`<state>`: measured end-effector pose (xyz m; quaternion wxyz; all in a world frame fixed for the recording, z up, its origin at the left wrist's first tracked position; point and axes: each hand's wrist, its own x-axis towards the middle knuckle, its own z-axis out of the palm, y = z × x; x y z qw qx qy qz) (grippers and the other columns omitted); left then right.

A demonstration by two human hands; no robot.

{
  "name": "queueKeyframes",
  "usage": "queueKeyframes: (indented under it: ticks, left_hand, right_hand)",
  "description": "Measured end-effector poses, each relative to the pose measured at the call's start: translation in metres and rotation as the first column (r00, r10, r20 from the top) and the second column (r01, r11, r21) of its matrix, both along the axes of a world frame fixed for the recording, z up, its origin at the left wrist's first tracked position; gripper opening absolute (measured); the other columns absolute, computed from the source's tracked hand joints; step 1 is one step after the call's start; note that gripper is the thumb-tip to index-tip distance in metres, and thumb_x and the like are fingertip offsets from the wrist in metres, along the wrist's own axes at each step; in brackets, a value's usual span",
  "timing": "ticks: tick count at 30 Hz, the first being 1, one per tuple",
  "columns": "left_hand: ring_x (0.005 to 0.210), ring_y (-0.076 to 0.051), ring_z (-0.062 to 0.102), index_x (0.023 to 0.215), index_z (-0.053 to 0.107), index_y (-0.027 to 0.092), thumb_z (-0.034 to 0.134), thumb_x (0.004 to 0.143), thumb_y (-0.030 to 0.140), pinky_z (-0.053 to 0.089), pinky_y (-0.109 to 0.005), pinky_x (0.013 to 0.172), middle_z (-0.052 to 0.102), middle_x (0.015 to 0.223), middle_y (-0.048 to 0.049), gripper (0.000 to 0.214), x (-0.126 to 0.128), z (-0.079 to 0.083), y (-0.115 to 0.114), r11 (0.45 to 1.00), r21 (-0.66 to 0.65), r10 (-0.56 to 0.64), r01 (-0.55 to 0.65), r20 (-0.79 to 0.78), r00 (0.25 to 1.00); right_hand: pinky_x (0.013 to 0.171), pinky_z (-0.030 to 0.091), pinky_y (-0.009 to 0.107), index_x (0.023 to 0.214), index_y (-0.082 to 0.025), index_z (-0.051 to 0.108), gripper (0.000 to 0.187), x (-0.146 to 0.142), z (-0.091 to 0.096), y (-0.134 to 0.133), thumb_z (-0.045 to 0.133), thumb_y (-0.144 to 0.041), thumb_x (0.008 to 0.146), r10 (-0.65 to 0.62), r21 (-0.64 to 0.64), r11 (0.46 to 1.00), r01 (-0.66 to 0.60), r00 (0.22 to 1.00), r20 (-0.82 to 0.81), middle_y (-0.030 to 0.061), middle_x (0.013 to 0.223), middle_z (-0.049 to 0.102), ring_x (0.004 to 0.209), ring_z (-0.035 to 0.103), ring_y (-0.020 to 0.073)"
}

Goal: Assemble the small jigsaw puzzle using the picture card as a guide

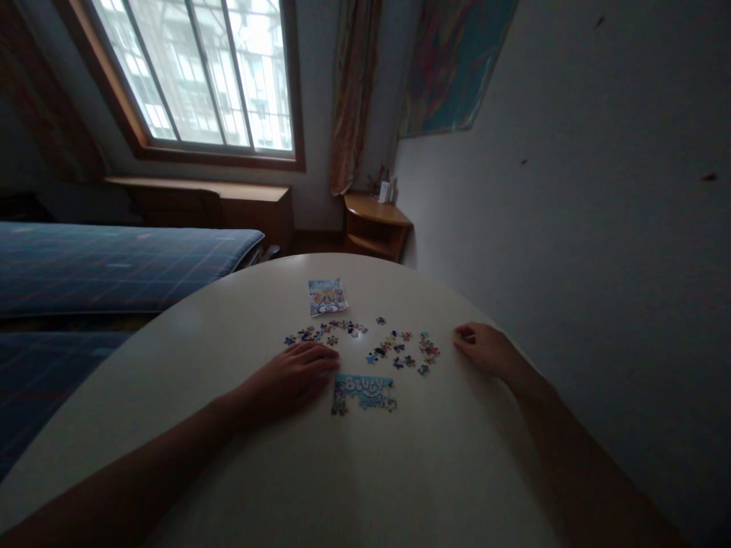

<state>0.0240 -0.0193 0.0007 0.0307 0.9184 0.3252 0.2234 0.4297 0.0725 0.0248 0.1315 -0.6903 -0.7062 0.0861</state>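
My left hand [294,378] lies flat on the round white table [365,472], fingers stretched out toward a joined strip of blue jigsaw puzzle [364,393] just to its right. Several loose puzzle pieces [394,348] are scattered beyond the strip. A small picture card [327,296] lies farther back. My right hand [483,348] rests on the table to the right of the loose pieces, its fingers curled in; whether it holds a piece is hidden.
A bed with a blue checked cover [114,262] stands left of the table. A window [199,76], a wooden corner shelf [374,224] and a curtain [354,91] are at the back. A white wall [571,228] runs close on the right.
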Motion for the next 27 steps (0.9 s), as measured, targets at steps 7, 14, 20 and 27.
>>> queueKeyframes:
  ticks: [7, 14, 20, 27]
  left_hand:
    - [0.117, -0.023, 0.057, 0.121, 0.059, 0.02, 0.046, 0.099, 0.017, 0.05, -0.045, 0.101, 0.061, 0.128, -0.0093, 0.026, 0.003, 0.001, 0.0, 1.0, 0.003, -0.002, 0.002, 0.013, 1.0]
    - [0.115, -0.023, 0.058, 0.12, 0.058, 0.021, 0.048, 0.097, 0.017, 0.052, -0.044, 0.098, 0.062, 0.126, -0.0098, 0.025, 0.006, 0.004, 0.001, 0.999, 0.004, -0.038, 0.038, 0.046, 0.998]
    - [0.118, -0.025, 0.056, 0.121, 0.058, 0.022, 0.049, 0.097, 0.02, 0.051, -0.046, 0.099, 0.061, 0.128, -0.01, 0.025, 0.005, 0.006, 0.005, 0.997, -0.033, -0.068, 0.07, 0.046, 0.997]
    - [0.122, -0.025, 0.054, 0.121, 0.058, 0.022, 0.048, 0.098, 0.02, 0.049, -0.046, 0.101, 0.059, 0.131, -0.0102, 0.025, 0.005, 0.006, 0.006, 0.996, -0.045, -0.072, 0.074, 0.039, 0.997]
  right_hand:
    - [0.081, 0.053, 0.029, 0.108, -0.015, 0.072, 0.028, -0.002, 0.01, -0.007, 0.064, -0.019, 0.081, 0.109, -0.093, 0.989, -0.113, 0.993, -0.048, 0.0109, 0.103, 0.076, 0.088, 0.071, 0.0202]
    - [0.078, 0.052, 0.029, 0.104, -0.015, 0.073, 0.026, -0.016, 0.018, -0.023, 0.068, -0.022, 0.079, 0.129, -0.154, 0.977, -0.146, 0.985, -0.11, 0.011, 0.097, 0.076, 0.086, 0.07, 0.0208]
    - [0.069, 0.048, 0.028, 0.091, -0.016, 0.076, 0.018, -0.02, 0.021, -0.029, 0.067, -0.028, 0.081, 0.111, -0.199, 0.971, -0.129, 0.989, -0.099, 0.0088, 0.087, 0.076, 0.078, 0.069, 0.0196]
    - [0.068, 0.047, 0.027, 0.085, -0.017, 0.074, 0.013, -0.023, 0.025, -0.036, 0.069, -0.028, 0.081, 0.081, -0.179, 0.98, -0.088, 0.996, -0.047, 0.0095, 0.087, 0.075, 0.079, 0.068, 0.02]
